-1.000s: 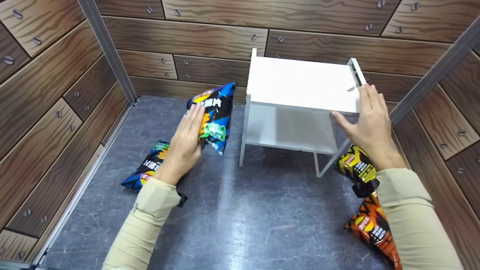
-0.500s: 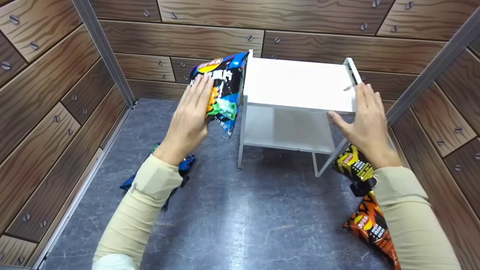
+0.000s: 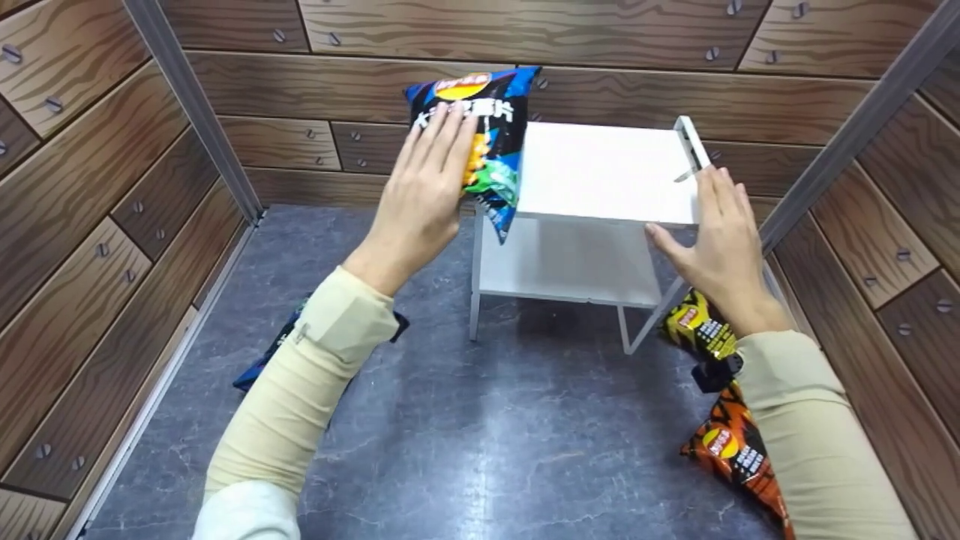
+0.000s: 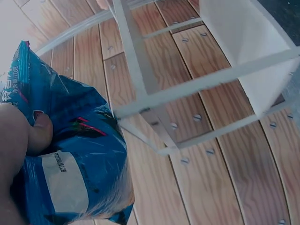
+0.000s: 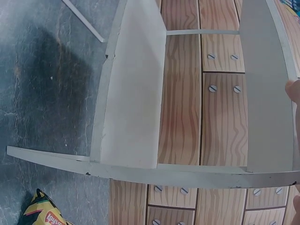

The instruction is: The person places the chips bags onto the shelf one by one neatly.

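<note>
My left hand (image 3: 421,187) holds a blue and black bag of chips (image 3: 504,142) over the left end of a white two-tier side table (image 3: 607,169). Its fingers lie along the printed front, and in the left wrist view the thumb (image 4: 41,133) presses the blue back (image 4: 89,136), so the bag is pinched between them. At the table's front right corner rests my right hand (image 3: 720,232), fingers straight and thumb spread along the front edge. The right wrist view shows only a bit of that thumb (image 5: 294,91) by the tabletop edge.
On the floor at left, another blue bag (image 3: 262,367) lies mostly behind my left forearm. A yellow and black chip bag (image 3: 694,319) and an orange one (image 3: 739,465) lie at right, partly under my right arm. Wood-patterned walls (image 3: 360,86) enclose the floor.
My left hand has carried the bag of chips up and to the right, from beside the table to over its left end. The right hand stays at the table corner.
</note>
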